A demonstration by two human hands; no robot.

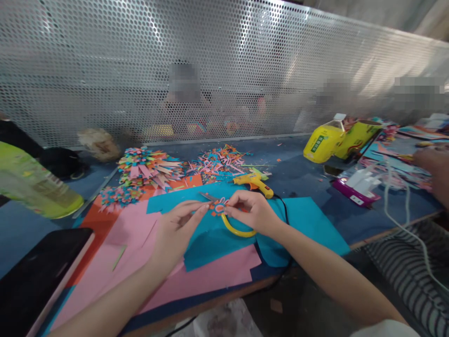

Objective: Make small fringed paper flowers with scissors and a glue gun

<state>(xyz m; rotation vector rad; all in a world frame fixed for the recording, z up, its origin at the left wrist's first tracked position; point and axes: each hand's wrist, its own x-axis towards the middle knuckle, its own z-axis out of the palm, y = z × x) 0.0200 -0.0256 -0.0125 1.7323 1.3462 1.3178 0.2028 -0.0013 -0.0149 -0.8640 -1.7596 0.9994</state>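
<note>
Between my two hands is a small paper flower (220, 206) in orange, pink and blue. My left hand (180, 224) pinches its left side with thumb and forefinger. On the other side, the fingertips of my right hand (250, 210) are closed on its right edge. Scissors with a yellow handle (240, 232) lie beneath the flower on blue paper (206, 250); a blade tip shows to the upper left. Just beyond my right hand rests a yellow glue gun (257, 182). Pink paper sheets (133, 234) spread under and beside my left hand.
Colourful paper flowers (143, 168) and paper scraps (220, 159) lie at the back. A bottle (35, 182) and a phone (45, 276) are on the left. Rightward are a yellow bottle (324, 140), a purple power strip (356, 192) with cables, and another person's hand (435, 164). A perforated metal panel (122, 70) stands behind.
</note>
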